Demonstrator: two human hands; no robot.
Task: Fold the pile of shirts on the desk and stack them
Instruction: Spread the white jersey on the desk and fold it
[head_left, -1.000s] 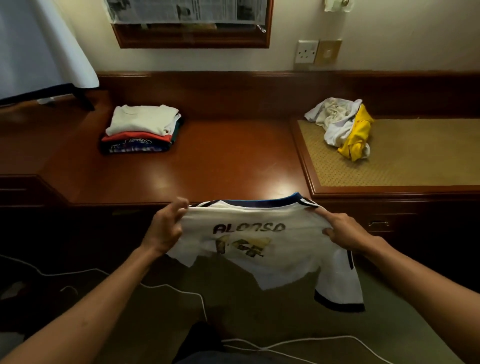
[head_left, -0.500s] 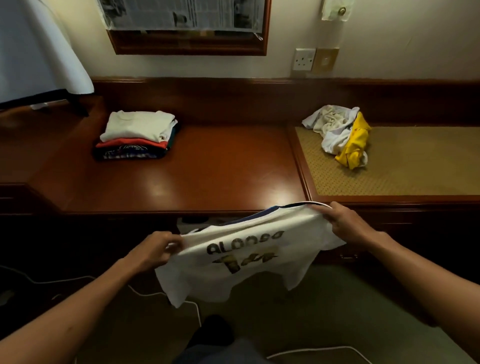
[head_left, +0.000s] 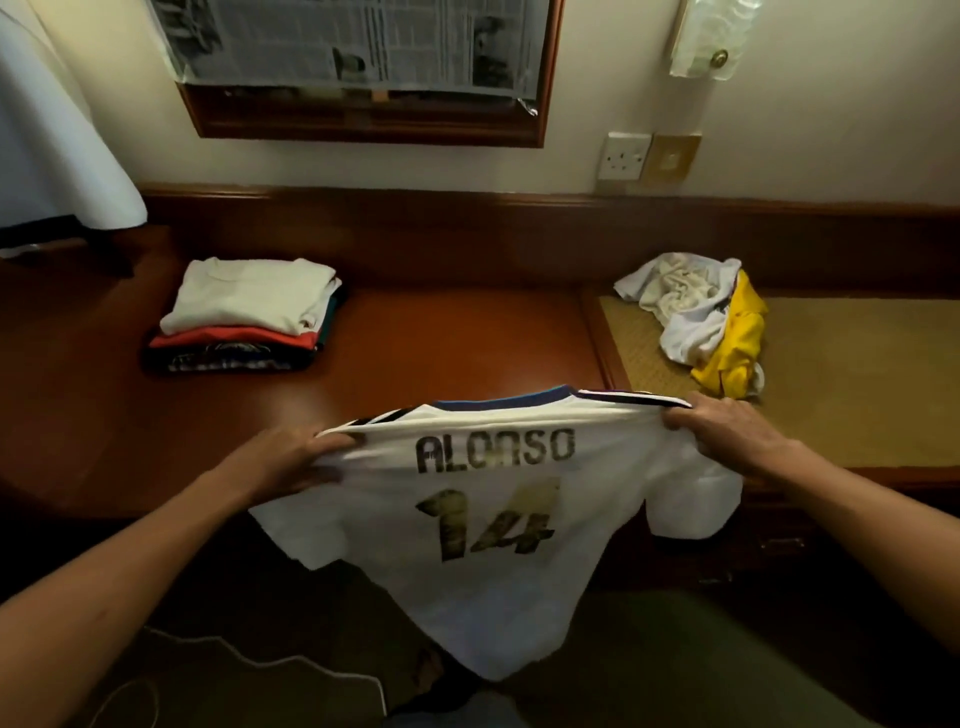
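— What are the hands doing at the desk?

— The left hand and right hand are each gripping a shoulder of a white jersey, fingers curled into the cloth, holding it spread in the air at the desk's front edge.

— And the rest?

— A folded stack is sitting at far left; an unfolded pile is lying on the woven mat.

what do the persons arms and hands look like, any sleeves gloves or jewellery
Both forearms are bare as far as the frame shows, with no sleeves in view. The left hand and right hand wear no gloves, and no rings, watch or wristbands are visible.
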